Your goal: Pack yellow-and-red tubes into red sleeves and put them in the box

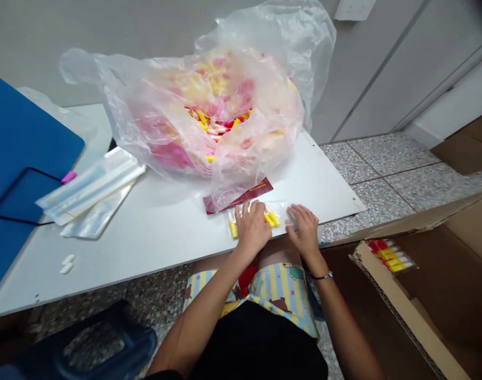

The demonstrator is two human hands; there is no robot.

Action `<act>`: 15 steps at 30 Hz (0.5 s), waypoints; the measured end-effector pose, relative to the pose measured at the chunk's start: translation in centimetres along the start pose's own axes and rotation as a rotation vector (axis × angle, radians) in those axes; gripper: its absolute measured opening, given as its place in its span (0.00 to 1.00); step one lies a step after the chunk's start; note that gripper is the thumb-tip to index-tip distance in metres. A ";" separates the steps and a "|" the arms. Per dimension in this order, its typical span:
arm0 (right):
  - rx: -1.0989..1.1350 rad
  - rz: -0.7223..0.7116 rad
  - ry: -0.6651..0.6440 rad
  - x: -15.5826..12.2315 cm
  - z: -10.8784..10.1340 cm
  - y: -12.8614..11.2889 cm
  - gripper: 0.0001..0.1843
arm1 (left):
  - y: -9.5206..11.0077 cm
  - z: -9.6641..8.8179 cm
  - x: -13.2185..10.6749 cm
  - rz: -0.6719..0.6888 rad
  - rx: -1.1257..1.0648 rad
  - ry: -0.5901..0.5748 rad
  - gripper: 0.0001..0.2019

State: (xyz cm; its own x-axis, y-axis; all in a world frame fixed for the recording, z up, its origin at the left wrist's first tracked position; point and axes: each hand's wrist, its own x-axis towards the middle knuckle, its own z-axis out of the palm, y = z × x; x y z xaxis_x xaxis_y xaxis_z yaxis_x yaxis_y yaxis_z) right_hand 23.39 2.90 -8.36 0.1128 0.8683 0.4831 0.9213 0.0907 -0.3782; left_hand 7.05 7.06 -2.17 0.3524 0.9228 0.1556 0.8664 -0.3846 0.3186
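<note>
Near the table's front edge lies a small clear plastic bag (282, 207) with a row of small tubes (271, 218) in it, white with yellow and some red parts. My left hand (253, 226) rests over the bag's middle, fingers spread and lying on it, hiding several tubes. At the bag's right end is my right hand (305, 230), its fingers stretched out and apart from the thumb, touching or very close to the plastic. Just behind the bag, a dark red printed card (260, 188) lies partly under a large clear bag (272, 121) full of loose red, yellow and pink pieces.
Stacks of flat clear bags (94, 187) lie at left on the white table (154, 243), with two small white pieces (67, 264) in front. A blue panel (23, 142) stands far left. Below right, an open cardboard box (454, 274) holds a filled bag (392, 255).
</note>
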 end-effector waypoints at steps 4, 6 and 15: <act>-0.028 -0.034 0.000 -0.1 -0.9 -0.5 0.20 | -1.5 -0.9 0.7 0.103 -0.007 -0.112 0.19; 0.006 -0.066 0.011 -0.1 -1.5 -1.2 0.19 | -2.4 -1.2 0.8 0.179 -0.001 -0.161 0.21; 0.061 -0.117 -0.131 -0.2 -1.2 -1.9 0.10 | -1.8 -1.0 0.8 0.116 -0.044 -0.119 0.20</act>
State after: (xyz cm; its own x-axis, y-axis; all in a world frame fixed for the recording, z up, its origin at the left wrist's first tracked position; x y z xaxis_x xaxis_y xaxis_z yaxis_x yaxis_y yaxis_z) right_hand 22.07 1.93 -6.77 -0.0471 0.9056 0.4216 0.9007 0.2209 -0.3740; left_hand 5.43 8.51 -1.70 0.4912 0.8671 0.0826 0.8017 -0.4872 0.3464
